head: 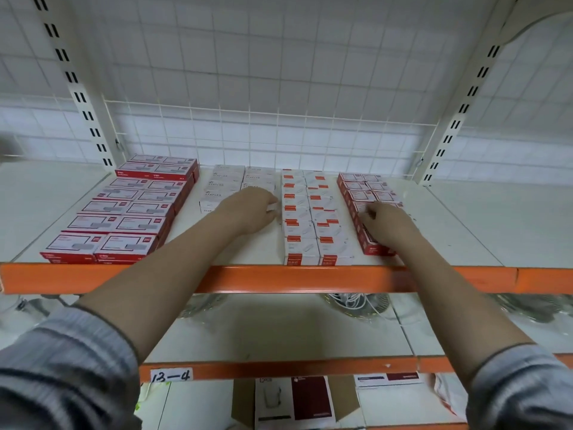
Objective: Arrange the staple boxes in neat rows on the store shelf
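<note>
Staple boxes sit in four double-row groups on the white shelf point(459, 231). Left hand point(251, 212) curls around a small white box point(272, 207) at the near end of the white staple boxes point(229, 184); beside its fingertips run the orange-labelled boxes point(310, 212). Right hand point(386, 225) lies palm-down, fingers spread, on the small red boxes point(366, 189), gripping nothing. Outside the left forearm lie the large red boxes point(130, 212).

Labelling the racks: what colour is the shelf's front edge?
Orange; the front edge shows clearly in the head view.
</note>
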A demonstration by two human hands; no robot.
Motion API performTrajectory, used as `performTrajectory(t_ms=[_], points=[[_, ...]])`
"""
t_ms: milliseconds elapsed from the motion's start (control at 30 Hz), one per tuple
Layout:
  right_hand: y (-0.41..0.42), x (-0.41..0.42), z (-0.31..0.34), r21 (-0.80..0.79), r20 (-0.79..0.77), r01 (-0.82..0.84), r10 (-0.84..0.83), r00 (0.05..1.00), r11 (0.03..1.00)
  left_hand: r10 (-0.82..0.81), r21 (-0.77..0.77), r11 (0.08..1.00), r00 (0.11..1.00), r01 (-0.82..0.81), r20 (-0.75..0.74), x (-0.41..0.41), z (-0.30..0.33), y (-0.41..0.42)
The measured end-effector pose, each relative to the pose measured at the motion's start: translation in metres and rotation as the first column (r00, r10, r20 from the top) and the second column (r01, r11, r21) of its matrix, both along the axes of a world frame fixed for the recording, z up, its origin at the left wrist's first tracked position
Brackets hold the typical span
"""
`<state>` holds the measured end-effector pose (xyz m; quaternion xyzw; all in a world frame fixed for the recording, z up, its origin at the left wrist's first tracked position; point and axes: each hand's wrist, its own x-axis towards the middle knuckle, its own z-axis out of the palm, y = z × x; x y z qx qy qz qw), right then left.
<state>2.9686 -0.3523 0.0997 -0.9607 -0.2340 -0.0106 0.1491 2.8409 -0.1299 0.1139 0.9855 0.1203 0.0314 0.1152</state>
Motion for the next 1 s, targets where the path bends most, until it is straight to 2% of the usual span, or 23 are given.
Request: performTrajectory(t_ms=[267, 433, 567, 767, 867, 1000], points=[[0.001, 0.000, -0.004, 0.010, 0.038, -0.030, 0.030, 0.999, 0.999, 0.004, -0.011, 1.000, 1.000, -0.004, -0.006, 0.007, -0.012, 0.002], [-0.002, 0.001, -0.003, 0.025, -0.001, -0.023, 0.023, 1.000, 0.999, 0.028, -0.034, 0.999, 1.000, -0.028, 0.009, 0.005, -0.013, -0.001], [0.007, -0.004, 0.003, 0.060, 0.030, -0.009, 0.008, 1.000, 0.998, 0.098, -0.030, 0.995, 0.994, -0.096, 0.054, 0.001, -0.009, 0.001], [0.038, -0.024, 0.000, 0.013, 0.099, -0.168, 0.166, 0.981, 0.986, 0.198, -0.006, 0.980, 0.980, -0.198, 0.020, -0.017, -0.015, 0.024], [0.045, -0.035, -0.003, 0.026, 0.101, -0.252, 0.248, 0.963, 0.967, 0.143, 0.029, 0.989, 0.989, -0.142, -0.028, -0.023, -0.014, 0.022], [0.045, -0.043, 0.001, 0.031, 0.036, -0.249, 0.248, 0.968, 0.968, 0.110, 0.022, 0.994, 0.993, -0.110, -0.036, -0.029, -0.009, 0.014]])
